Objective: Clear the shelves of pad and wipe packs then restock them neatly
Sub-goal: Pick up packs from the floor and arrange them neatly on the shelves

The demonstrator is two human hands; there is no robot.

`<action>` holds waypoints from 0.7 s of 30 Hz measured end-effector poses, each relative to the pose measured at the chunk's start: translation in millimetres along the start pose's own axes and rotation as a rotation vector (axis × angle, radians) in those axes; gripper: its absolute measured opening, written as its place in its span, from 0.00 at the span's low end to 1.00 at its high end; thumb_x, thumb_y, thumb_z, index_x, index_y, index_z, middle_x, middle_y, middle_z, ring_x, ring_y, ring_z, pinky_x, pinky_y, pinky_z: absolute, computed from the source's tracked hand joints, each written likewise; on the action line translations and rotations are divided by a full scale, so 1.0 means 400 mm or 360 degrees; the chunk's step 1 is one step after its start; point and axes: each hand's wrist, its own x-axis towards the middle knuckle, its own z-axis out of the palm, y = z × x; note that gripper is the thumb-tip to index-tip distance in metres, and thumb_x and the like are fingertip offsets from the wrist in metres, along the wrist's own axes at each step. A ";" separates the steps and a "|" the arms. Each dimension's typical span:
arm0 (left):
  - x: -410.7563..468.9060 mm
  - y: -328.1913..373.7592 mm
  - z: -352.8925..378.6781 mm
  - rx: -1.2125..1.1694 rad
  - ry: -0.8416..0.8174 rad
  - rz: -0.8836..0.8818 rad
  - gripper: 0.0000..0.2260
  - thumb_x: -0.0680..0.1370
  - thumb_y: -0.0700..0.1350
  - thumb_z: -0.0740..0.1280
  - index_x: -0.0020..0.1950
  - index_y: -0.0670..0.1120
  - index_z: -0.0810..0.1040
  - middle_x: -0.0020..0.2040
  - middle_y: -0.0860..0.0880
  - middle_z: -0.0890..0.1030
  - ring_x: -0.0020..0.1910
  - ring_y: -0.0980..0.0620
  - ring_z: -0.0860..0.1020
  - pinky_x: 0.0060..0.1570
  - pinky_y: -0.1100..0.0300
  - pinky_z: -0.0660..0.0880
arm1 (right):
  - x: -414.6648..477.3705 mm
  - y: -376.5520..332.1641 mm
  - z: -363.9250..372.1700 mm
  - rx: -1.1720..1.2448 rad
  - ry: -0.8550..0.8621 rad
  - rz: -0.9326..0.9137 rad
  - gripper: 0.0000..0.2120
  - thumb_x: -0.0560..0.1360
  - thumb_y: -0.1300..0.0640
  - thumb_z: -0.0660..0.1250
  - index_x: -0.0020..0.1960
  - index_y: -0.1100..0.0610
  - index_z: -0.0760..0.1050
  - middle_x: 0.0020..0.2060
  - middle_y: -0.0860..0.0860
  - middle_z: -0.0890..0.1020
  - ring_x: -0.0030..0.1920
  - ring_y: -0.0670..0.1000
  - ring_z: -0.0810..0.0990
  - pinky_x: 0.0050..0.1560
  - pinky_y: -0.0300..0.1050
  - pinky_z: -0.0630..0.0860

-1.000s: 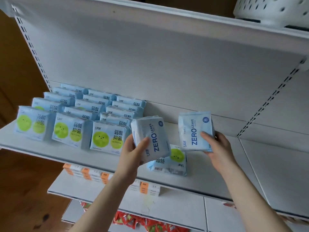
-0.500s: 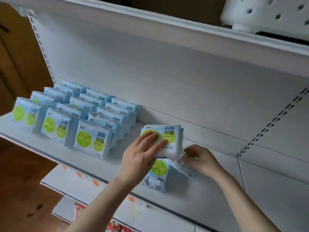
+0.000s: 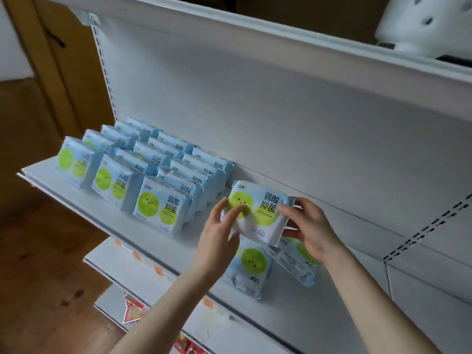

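Note:
A light-blue pad pack (image 3: 263,213) with green circles is held upright over the white shelf (image 3: 107,213). My left hand (image 3: 219,241) grips its left edge and my right hand (image 3: 310,233) holds its right edge. Under it, two more packs lie flat: one (image 3: 250,272) in front, another (image 3: 298,264) partly hidden behind my right hand. To the left, several packs (image 3: 158,180) stand in three neat rows reaching the back panel.
A white perforated basket (image 3: 429,24) sits on the upper shelf at top right. A lower shelf (image 3: 143,274) carries orange price tags, with red packets (image 3: 132,310) below it. Wooden floor lies on the left. The shelf's right part shows bare surface.
Both hands held one pack each with its ZERO LEAKS side showing. The right hand's pack now lies flat on the shelf, and both hands hold the remaining pack, green-circle side facing me.

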 end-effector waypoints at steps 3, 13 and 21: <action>0.026 -0.004 0.005 -0.0024 -0.0051 -0.0028 0.29 0.70 0.27 0.66 0.62 0.55 0.76 0.70 0.39 0.67 0.60 0.41 0.75 0.52 0.63 0.67 | 0.023 -0.009 0.009 -0.0116 -0.0025 0.0038 0.12 0.72 0.60 0.70 0.54 0.57 0.72 0.45 0.53 0.81 0.41 0.52 0.83 0.37 0.47 0.79; 0.143 -0.071 0.027 -0.0222 -0.0419 -0.0459 0.13 0.77 0.35 0.60 0.61 0.39 0.74 0.61 0.40 0.75 0.61 0.44 0.73 0.53 0.61 0.66 | 0.220 0.022 0.052 -0.0512 0.0304 -0.0029 0.23 0.68 0.67 0.73 0.56 0.55 0.67 0.52 0.55 0.77 0.48 0.54 0.78 0.42 0.47 0.77; 0.230 -0.109 0.055 -0.0402 -0.0624 -0.0693 0.07 0.78 0.35 0.57 0.50 0.35 0.74 0.46 0.35 0.77 0.48 0.39 0.75 0.44 0.54 0.67 | 0.320 0.082 0.084 -0.0961 0.0508 -0.0129 0.27 0.67 0.63 0.75 0.62 0.62 0.69 0.51 0.52 0.73 0.50 0.51 0.73 0.52 0.43 0.69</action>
